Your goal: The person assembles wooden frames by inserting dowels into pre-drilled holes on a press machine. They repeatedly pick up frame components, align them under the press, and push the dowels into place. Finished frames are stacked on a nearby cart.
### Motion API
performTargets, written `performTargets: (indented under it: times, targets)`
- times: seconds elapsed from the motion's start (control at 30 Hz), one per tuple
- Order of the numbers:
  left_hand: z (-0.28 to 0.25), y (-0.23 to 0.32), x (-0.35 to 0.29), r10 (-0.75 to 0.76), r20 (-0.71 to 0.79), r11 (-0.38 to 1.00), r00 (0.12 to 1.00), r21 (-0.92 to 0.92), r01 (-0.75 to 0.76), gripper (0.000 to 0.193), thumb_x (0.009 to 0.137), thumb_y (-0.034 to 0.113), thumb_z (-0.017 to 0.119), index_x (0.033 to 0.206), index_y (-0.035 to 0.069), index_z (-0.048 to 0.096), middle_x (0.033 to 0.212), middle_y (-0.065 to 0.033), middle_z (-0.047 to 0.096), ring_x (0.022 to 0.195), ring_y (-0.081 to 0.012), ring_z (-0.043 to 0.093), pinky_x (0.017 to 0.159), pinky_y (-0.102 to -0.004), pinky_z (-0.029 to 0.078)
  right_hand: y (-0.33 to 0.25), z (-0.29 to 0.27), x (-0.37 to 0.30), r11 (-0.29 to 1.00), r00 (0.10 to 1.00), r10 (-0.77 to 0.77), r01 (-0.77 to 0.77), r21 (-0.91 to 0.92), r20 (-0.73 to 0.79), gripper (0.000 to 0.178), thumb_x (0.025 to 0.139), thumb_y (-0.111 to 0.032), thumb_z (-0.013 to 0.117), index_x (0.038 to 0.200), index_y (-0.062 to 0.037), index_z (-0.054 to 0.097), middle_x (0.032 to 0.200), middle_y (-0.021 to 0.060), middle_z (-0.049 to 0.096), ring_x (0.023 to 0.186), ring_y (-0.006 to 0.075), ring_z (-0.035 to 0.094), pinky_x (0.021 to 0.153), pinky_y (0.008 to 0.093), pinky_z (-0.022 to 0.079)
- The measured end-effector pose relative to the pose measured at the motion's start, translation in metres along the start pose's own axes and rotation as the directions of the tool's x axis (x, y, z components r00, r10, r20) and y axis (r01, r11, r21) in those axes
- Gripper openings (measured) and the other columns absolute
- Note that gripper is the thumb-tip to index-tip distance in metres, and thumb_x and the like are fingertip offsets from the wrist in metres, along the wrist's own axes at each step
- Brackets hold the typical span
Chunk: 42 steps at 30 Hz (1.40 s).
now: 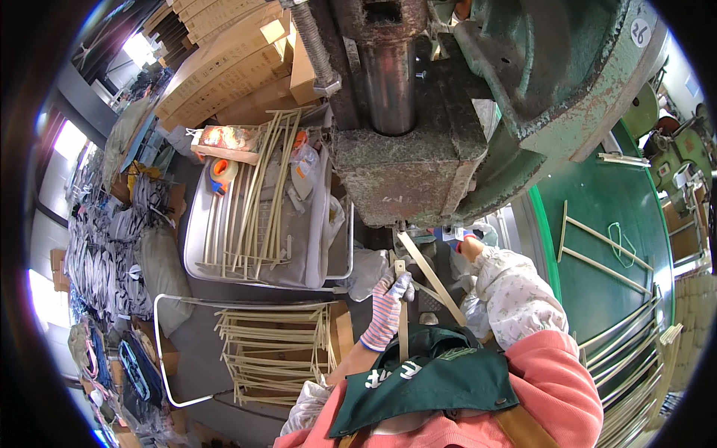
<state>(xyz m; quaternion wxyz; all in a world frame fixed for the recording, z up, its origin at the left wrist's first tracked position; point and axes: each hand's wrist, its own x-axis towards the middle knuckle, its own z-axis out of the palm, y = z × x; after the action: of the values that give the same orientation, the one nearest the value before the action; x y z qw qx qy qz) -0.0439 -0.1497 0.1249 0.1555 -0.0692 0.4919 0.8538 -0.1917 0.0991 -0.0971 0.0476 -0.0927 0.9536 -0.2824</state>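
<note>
Head view is showing two hands working apart, near a big press block (407,175). The left hand (385,310) is wearing a striped glove and is pinching a pale bar (404,328), which is pointing up toward the block. A slanting bar (433,276) is reaching up to the block's bottom edge. The right hand (469,245) is sitting just beside that edge; its fingertips are partly hiding, so I cannot tell if they are gripping anything. Fingers could be getting squashed if the block is dropping while they are so near. A loose pinch could be letting the pale bar slip crooked. The baggy sleeve (523,291) could be catching on something.
</note>
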Motion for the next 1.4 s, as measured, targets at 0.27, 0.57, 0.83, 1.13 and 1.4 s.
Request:
performTargets:
  times: [0.27, 0.57, 0.83, 1.13, 1.4]
  targets:
    - [-0.002, -0.004, -0.018, 0.043, -0.007, 0.999, 0.999, 0.022, -0.043, 0.025, 0.088, 0.013, 0.058, 0.109, -0.001, 0.059, 0.078, -0.0005, 0.059, 0.065, -0.0059, 0.051, 0.063, -0.0207, 0.04, 0.006, -0.032, -0.038, 0.997, 0.998, 0.058, -0.055, 0.061, -0.039, 0.027, 0.09, -0.022, 0.045, 0.11, -0.0109, 0.061, 0.102, 0.0071, 0.064, 0.089, 0.0226, 0.059, 0.077, 0.0337, 0.045]
    - [-0.008, 0.007, -0.009, 0.163, -0.03, 0.98, 0.986, 0.121, -0.158, 0.016, 0.088, 0.01, 0.055, 0.098, 0.001, 0.063, 0.072, -0.0014, 0.056, 0.064, -0.0081, 0.048, 0.063, -0.0226, 0.039, -0.04, -0.075, -0.05, 0.985, 0.991, -0.008, 0.031, 0.172, -0.133, 0.026, 0.092, -0.019, 0.045, 0.109, -0.0095, 0.062, 0.101, 0.0074, 0.065, 0.086, 0.0221, 0.06, 0.075, 0.0323, 0.047]
    - [0.011, 0.015, 0.01, 0.066, -0.051, 0.981, 0.997, -0.181, -0.074, 0.028, 0.087, 0.006, 0.057, 0.115, 0.003, 0.058, 0.073, 0.0009, 0.053, 0.063, -0.007, 0.047, 0.056, -0.019, 0.038, -0.164, -0.121, -0.033, 0.855, 0.861, -0.451, 0.492, 0.161, -0.236, 0.025, 0.092, -0.018, 0.047, 0.109, -0.0059, 0.062, 0.096, 0.0048, 0.065, 0.082, 0.0165, 0.06, 0.072, 0.0287, 0.047]
    - [0.011, 0.019, 0.013, 0.159, -0.028, 0.983, 0.987, -0.092, -0.161, 0.046, 0.088, 0.004, 0.053, 0.133, 0.004, 0.043, 0.078, 0.0006, 0.054, 0.062, -0.0067, 0.048, 0.058, -0.0212, 0.039, -0.179, -0.093, -0.026, 0.239, 0.954, -0.215, -0.154, 0.959, 0.207, 0.03, 0.096, -0.019, 0.046, 0.116, 0.0001, 0.056, 0.089, -0.0001, 0.059, 0.079, 0.0084, 0.055, 0.076, 0.0235, 0.046]
    - [0.013, 0.018, 0.013, 0.138, -0.041, 0.979, 0.99, -0.148, -0.143, 0.046, 0.087, 0.001, 0.052, 0.132, 0.004, 0.045, 0.082, 0.0012, 0.055, 0.063, -0.0071, 0.048, 0.058, -0.0213, 0.041, -0.157, -0.079, -0.028, 0.835, 0.801, -0.539, 0.468, -0.288, -0.26, 0.038, 0.09, -0.012, 0.047, 0.127, -0.0041, 0.047, 0.095, 0.0045, 0.061, 0.083, 0.0161, 0.058, 0.078, 0.0269, 0.047]
